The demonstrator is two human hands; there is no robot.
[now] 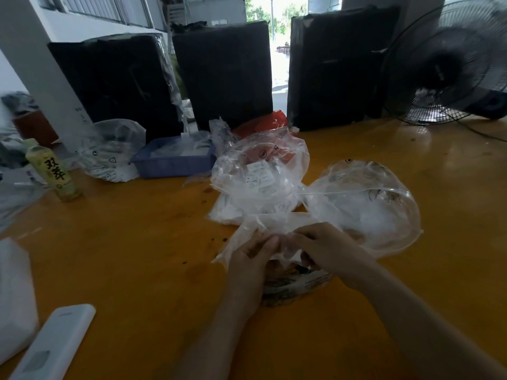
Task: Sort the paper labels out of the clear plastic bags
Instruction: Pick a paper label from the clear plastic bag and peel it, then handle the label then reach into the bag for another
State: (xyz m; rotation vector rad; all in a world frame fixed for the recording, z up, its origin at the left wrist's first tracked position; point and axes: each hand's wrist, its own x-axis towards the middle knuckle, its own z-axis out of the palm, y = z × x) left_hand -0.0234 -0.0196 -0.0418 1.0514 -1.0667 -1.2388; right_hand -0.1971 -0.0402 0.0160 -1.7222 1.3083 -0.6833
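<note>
A clear plastic bag (263,226) lies crumpled at the table's middle, over a printed packet (296,286). My left hand (251,259) and my right hand (326,248) meet at the bag's top, fingertips pinching the film close together. Behind them sits a heap of clear bags (258,182) with a white paper label (259,175) showing through. To the right a large puffed clear bag (365,204) holds something white. Whether a label is between my fingers I cannot tell.
The orange table (137,256) carries a blue tray (175,160) with white slips, a green drink bottle (52,171), another clear bag (112,149), and a white remote (55,341). Three black-wrapped bundles (222,75) stand at the back. A black fan (450,64) is at the right.
</note>
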